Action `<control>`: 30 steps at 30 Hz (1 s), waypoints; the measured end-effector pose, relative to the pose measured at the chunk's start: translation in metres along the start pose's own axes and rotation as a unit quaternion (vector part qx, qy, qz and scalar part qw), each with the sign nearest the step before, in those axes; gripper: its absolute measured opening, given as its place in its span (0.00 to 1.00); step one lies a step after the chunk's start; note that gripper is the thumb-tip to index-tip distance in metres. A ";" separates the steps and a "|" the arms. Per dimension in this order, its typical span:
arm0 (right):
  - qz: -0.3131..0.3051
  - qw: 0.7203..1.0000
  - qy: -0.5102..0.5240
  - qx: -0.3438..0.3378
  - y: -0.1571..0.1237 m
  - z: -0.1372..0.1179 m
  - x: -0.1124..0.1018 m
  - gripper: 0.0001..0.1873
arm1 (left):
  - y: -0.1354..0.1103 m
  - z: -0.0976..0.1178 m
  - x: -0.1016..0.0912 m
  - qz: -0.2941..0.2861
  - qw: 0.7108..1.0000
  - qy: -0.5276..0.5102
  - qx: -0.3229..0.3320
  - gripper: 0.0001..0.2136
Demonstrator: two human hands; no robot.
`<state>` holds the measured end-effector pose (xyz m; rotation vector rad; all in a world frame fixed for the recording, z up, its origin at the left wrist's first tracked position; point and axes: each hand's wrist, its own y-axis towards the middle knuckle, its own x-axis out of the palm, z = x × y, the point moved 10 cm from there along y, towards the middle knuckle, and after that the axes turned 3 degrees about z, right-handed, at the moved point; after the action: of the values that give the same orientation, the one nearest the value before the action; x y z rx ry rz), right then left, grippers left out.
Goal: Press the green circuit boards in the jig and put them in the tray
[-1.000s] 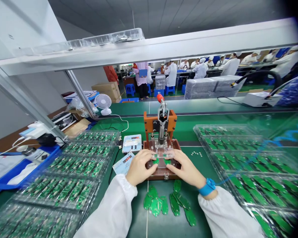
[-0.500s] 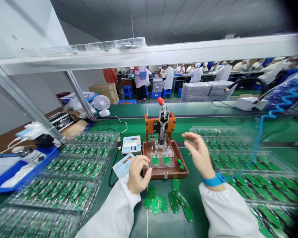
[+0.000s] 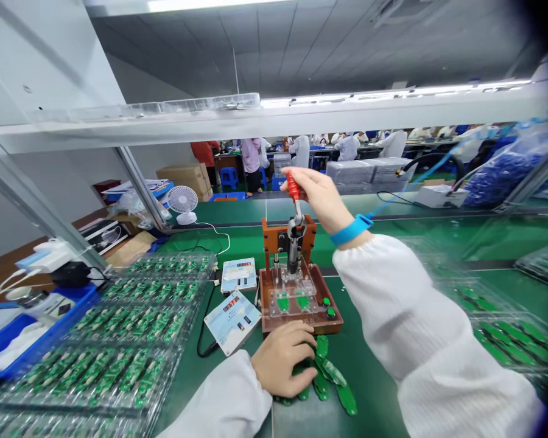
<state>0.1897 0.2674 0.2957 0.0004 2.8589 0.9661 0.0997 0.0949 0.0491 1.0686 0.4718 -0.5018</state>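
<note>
My right hand (image 3: 317,198), with a blue band at the wrist, is closed around the red handle (image 3: 293,186) of a toggle clamp. The clamp is mounted on an orange bracket of a wooden test fixture (image 3: 333,325). Two green circuit boards, one of them this board (image 3: 302,302), sit side by side in the fixture under its clear plates. My left hand (image 3: 285,358) rests low over a loose pile of green circuit boards (image 3: 346,398) in front of the fixture. Its fingers curve over the boards, with thumb and fingertips apart; part of the pile is hidden beneath it.
Two meter boxes with red digits, including this front box (image 3: 232,322), lie left of the fixture. Clear trays of boards (image 3: 114,325) stand at left, more trays (image 3: 514,340) at right. A small fan (image 3: 182,201) stands behind. A shelf beam (image 3: 187,125) crosses above.
My right hand has moved up and left from beside the fixture onto the red handle, which stands higher in view. My left hand has gone from the fixture's front down to the loose boards.
</note>
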 end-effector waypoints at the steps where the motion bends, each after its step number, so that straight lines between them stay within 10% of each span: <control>1: 0.007 0.999 0.008 -0.039 -0.013 -0.017 -0.001 0.22 | -0.001 -0.001 0.001 -0.004 1.000 0.001 -0.001 0.06; 5: 0.039 0.987 -0.037 -0.154 -0.085 -0.062 -0.002 0.15 | -0.003 -0.007 0.010 -0.034 0.999 0.001 -0.026 0.07; 11: 0.064 0.971 -0.118 -0.197 -0.149 -0.043 0.007 0.15 | -0.003 -0.008 0.012 -0.029 0.999 0.001 -0.033 0.07; 22: 0.009 0.965 -0.044 -0.259 -0.181 0.011 0.020 0.26 | -0.002 -0.010 0.015 -0.022 0.999 0.015 -0.033 0.09; 30: 0.079 0.968 0.028 -0.235 -0.187 0.018 0.021 0.29 | 0.002 -0.011 0.016 -0.044 0.997 0.025 -0.064 0.12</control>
<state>0.1780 0.1306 0.1663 0.1613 2.6331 1.6765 0.1124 0.1026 0.0362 0.9422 0.5898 -0.5175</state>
